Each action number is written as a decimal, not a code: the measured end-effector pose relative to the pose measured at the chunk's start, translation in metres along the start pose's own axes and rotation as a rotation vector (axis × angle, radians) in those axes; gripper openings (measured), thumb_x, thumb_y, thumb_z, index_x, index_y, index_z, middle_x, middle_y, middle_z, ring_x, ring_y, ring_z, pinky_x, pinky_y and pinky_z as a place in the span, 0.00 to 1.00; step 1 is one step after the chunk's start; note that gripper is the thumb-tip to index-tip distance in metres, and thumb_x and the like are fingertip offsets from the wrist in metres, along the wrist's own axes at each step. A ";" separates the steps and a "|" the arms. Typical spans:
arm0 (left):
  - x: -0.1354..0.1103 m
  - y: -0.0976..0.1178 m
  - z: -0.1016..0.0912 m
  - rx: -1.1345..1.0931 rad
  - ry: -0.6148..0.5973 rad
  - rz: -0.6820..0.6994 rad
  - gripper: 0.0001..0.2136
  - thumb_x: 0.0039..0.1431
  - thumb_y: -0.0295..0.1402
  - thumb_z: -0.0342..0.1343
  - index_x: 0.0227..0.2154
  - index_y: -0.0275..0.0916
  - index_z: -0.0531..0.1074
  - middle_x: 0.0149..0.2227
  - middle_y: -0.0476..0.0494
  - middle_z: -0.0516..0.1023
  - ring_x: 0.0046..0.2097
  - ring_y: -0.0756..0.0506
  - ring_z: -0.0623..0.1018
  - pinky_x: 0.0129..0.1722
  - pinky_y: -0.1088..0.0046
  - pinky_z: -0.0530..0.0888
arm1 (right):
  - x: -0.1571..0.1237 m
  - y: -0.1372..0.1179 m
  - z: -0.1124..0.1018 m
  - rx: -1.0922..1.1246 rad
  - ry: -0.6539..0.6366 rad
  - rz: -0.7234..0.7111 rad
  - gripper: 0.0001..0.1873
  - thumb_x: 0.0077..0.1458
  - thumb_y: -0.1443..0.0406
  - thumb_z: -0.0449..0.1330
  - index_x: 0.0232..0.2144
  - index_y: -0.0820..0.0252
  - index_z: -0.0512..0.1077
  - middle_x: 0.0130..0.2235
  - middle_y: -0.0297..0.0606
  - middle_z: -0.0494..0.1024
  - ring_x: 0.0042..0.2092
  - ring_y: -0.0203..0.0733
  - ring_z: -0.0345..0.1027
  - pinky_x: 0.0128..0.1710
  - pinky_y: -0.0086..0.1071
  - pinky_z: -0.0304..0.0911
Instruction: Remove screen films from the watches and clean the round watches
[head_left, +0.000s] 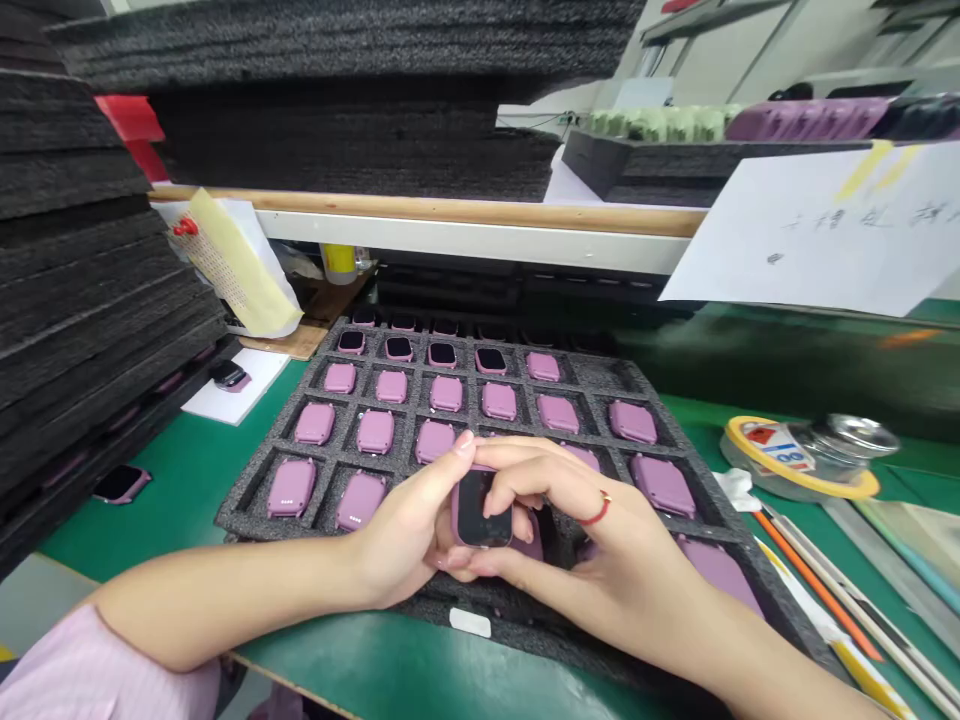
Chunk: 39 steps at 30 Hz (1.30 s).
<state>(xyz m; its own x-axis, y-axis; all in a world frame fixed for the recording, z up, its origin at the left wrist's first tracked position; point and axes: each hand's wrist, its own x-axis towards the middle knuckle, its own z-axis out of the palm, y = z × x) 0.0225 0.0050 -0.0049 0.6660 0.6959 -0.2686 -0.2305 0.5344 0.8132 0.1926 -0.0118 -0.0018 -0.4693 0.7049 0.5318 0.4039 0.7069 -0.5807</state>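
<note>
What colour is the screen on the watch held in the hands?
The watch screen looks black; the head view, the only one, shows it.

Green bench [375,660], black foam tray [606,376] on it.
Round the tray, a watch [121,484] lies at nine o'clock, white paper [264,370] nearer ten, an orange stick [817,583] at four; at three, probably a clear jar [817,440].

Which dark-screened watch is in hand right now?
The watch between left hand and right hand, over the foam tray; others sit in its far rows or lie at left, unheld.
</note>
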 end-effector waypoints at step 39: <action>0.003 -0.002 -0.005 -0.192 -0.097 -0.008 0.21 0.67 0.51 0.46 0.35 0.37 0.70 0.21 0.55 0.61 0.18 0.56 0.54 0.18 0.79 0.48 | -0.030 -0.010 -0.002 -0.196 0.148 -0.052 0.21 0.65 0.69 0.54 0.55 0.41 0.72 0.46 0.32 0.83 0.46 0.47 0.79 0.49 0.40 0.76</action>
<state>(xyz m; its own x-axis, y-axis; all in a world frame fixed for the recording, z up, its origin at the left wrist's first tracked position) 0.0214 0.0081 -0.0102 0.7312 0.6470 -0.2162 -0.3498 0.6277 0.6954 0.2043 -0.0398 -0.0103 -0.3791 0.6577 0.6509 0.5336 0.7301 -0.4270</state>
